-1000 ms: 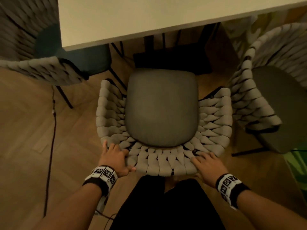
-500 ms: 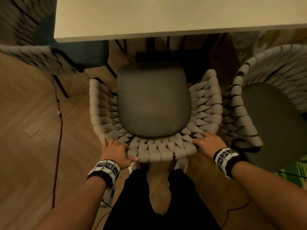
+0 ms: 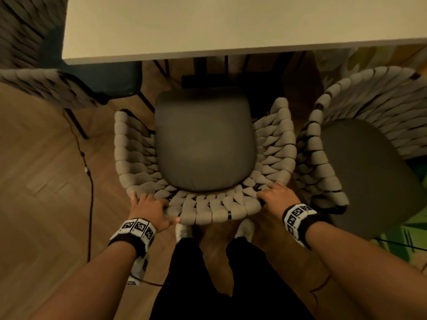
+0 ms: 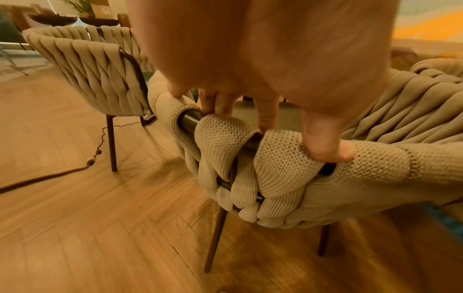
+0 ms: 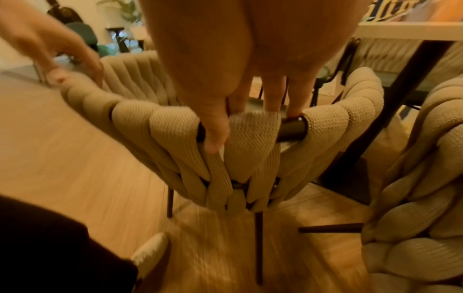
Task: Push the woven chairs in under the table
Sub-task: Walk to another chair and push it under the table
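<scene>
A woven chair [image 3: 208, 209] with beige braided straps and a grey seat cushion [image 3: 204, 139] stands in front of me, its seat front close to the white table's edge [image 3: 208, 53]. My left hand [image 3: 150, 210] grips the back rim at its left corner, fingers over the top and thumb behind [image 4: 325, 146]. My right hand [image 3: 275, 197] grips the rim at the right corner, fingers curled over the strap and dark metal tube [image 5: 291, 128]. The chair's back [image 5: 238, 148] fills both wrist views.
A second woven chair [image 3: 323, 158] stands close on the right, nearly touching. A third woven chair [image 3: 46, 88] sits at the left, part under the table. A dark cable [image 3: 90, 181] runs along the wooden floor at left. My legs and shoes [image 3: 183, 230] stand right behind the chair.
The chair has slid forward toward the table, its seat front now close to the table's edge. Both hands kept their grip on the back rim and I stepped forward behind it.
</scene>
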`<state>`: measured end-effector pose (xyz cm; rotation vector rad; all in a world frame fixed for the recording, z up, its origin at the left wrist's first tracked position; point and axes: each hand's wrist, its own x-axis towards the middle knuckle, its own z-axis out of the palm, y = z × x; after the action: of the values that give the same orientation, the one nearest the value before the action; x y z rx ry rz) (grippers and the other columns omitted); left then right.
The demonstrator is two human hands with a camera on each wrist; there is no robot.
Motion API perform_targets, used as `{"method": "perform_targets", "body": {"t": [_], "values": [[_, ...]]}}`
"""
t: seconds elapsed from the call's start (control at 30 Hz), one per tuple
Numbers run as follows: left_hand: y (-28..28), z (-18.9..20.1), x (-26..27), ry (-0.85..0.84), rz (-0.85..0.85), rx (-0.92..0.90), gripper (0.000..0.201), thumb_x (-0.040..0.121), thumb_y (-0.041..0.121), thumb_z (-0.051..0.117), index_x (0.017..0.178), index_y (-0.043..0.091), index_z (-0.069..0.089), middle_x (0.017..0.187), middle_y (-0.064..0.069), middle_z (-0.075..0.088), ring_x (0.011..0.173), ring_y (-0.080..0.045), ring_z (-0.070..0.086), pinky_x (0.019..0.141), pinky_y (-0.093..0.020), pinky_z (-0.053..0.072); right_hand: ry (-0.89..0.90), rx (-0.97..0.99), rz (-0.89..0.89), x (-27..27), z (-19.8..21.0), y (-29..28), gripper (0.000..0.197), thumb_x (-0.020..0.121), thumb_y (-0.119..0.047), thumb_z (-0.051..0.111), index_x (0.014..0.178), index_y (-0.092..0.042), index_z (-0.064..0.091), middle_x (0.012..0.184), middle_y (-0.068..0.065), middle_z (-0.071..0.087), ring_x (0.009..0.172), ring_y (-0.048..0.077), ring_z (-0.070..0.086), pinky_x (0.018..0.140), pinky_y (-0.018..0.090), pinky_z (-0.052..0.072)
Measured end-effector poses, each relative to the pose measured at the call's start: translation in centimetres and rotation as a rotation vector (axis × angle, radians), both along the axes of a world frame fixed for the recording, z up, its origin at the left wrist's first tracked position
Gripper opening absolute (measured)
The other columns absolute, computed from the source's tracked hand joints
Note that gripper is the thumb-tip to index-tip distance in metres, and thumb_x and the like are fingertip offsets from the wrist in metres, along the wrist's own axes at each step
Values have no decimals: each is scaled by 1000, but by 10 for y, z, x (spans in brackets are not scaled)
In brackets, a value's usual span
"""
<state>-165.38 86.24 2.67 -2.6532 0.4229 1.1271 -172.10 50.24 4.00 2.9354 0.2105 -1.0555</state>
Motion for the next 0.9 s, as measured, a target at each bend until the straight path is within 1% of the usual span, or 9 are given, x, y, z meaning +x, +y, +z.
{"method": "perform_targets", "body": {"t": [0.1,0.2,0.33,0.5,0.57,0.63,0.7,0.8,0.9], "values": [[0,1,-1,6,6,-6,81,70,88,39,137,43,45,136,-5,53,135,-28,36,118,-61,5,73,38,-110,4,5,5,39,86,-23,60,123,-30,53,126,7,55,122,29,45,106,42,37],[0,1,0,12,4,1,83,72,87,39,142,42,39,141,-4,50,137,-28,36,117,-61,6,63,173,-353,5,13,4,38,86,-28,56,124,-34,51,122,3,59,112,27,54,88,40,50],[-2,-3,3,37,-14,22,77,75,84,41,140,43,43,140,0,49,134,-25,40,116,-61,10,-170,338,-714,-3,19,-28,35,90,-33,55,125,-32,51,123,1,62,109,25,58,90,42,52],[-8,-9,1,22,6,53,73,75,80,47,139,45,44,139,3,52,131,-22,44,114,-54,24,-373,67,-957,-14,2,-123,51,84,-32,64,130,-19,44,135,12,48,122,35,44,96,49,46],[-10,-9,-1,10,24,53,71,75,78,51,138,44,45,138,3,53,130,-22,45,111,-50,29,-269,-14,-1101,-20,-14,-160,63,82,-37,67,135,-18,40,137,16,45,123,39,44,97,51,45],[-17,-5,-3,-7,19,42,65,78,71,56,135,41,50,136,2,55,128,-23,48,110,-47,32,-69,33,-1267,-26,-30,-186,71,82,-50,65,139,-18,38,137,20,48,121,42,49,98,52,46],[-31,2,-4,-16,-29,48,53,81,58,61,130,37,56,132,1,56,125,-24,51,109,-45,35,60,108,-1296,-33,-41,-195,75,84,-60,58,139,-14,39,135,22,49,118,43,52,97,51,47],[-64,12,-3,24,-45,73,50,83,47,62,131,36,55,136,0,55,126,-25,50,110,-45,34,13,176,-1269,-45,-45,-194,66,90,-57,51,134,-10,39,130,24,51,114,44,54,92,49,47],[-109,25,3,62,-34,-10,45,85,44,62,128,30,61,133,-5,59,122,-27,54,106,-42,41,9,196,-1242,-63,-40,-192,60,92,-55,48,131,-10,40,129,21,53,113,41,55,91,48,46]]}}
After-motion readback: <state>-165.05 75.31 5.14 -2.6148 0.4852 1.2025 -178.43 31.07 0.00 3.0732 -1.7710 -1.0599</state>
